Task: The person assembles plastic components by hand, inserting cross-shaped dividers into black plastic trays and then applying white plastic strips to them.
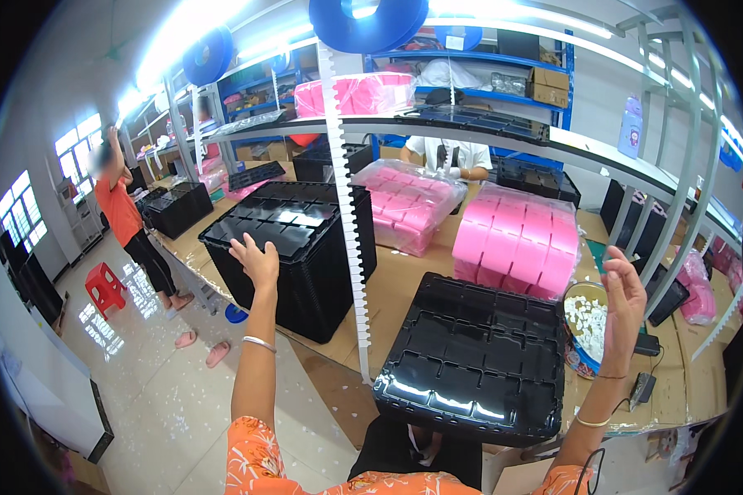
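Observation:
My left hand point(257, 262) is raised with its fingers spread, beside a tall stack of glossy black plastic trays point(281, 216). Whether it touches the stack I cannot tell. My right hand point(626, 295) is held up at the right, its fingers loosely bent and apart, with nothing visible in them. Behind that hand is a round tin point(576, 356) full of small white pieces point(587, 323), partly hidden by my arm. Between my arms, at the table's near edge, lies a second stack of black trays point(475, 351) with moulded compartments.
Pink trays point(516, 235) in clear film and a wrapped pink bundle point(404, 202) stand behind. A white notched upright point(347, 190) rises between the black stacks. A shelf with a bottle point(631, 128) crosses above. Two people work beyond. A red stool point(105, 289) stands left.

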